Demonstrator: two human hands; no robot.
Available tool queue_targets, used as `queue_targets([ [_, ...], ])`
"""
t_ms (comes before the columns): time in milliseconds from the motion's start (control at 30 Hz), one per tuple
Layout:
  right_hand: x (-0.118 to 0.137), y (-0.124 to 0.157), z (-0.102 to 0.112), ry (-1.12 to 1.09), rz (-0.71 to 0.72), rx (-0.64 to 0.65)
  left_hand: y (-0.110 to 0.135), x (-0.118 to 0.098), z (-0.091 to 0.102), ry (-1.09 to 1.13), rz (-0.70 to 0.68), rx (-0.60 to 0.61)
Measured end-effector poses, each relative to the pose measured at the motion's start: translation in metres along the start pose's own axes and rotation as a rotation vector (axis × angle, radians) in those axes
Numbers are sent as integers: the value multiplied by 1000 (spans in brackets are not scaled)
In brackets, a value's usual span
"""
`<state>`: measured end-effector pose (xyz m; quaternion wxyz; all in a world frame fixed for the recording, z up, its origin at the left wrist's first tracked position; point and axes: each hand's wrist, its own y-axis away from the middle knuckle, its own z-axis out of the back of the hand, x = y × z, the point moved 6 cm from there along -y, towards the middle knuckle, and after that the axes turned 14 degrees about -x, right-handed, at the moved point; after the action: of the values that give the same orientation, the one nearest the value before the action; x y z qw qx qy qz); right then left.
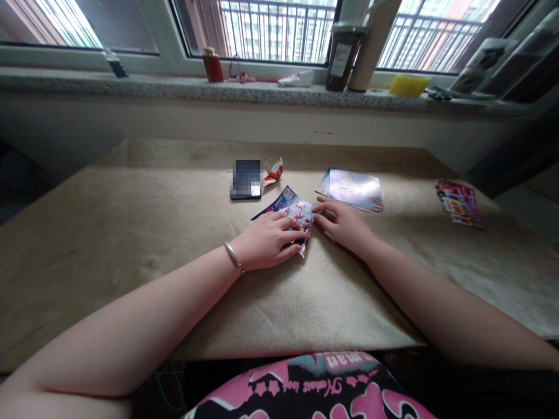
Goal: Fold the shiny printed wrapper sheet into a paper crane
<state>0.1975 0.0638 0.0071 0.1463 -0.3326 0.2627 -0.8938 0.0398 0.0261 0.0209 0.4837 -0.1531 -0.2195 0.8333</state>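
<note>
A small shiny foil card packet (297, 214), blue and pink, lies at the middle of the tan cloth-covered table (131, 233). My left hand (267, 240) grips its left side with curled fingers; a silver bangle rings that wrist. My right hand (341, 223) pinches the packet's right edge. Just beyond my right hand sits a stack of glossy cards (353, 190). A torn strip of red and white wrapper (273, 172) lies behind the packet.
A dark phone (246, 179) rests flat left of the torn wrapper. More bright packets (458, 202) lie near the table's right edge. The windowsill behind holds a red cup (213, 66), a dark jar (344, 57) and a yellow sponge (409, 85).
</note>
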Motion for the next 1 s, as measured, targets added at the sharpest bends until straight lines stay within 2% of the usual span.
queue_targets([
  [233,-4,-4,3,107,-31,-6,0,-2,0,51,-53,15],
  [533,-7,-7,4,-49,-74,-85,1,-4,0,115,-71,45],
  [1000,-16,-7,5,-133,-188,-143,0,-5,-2,103,-93,20],
])
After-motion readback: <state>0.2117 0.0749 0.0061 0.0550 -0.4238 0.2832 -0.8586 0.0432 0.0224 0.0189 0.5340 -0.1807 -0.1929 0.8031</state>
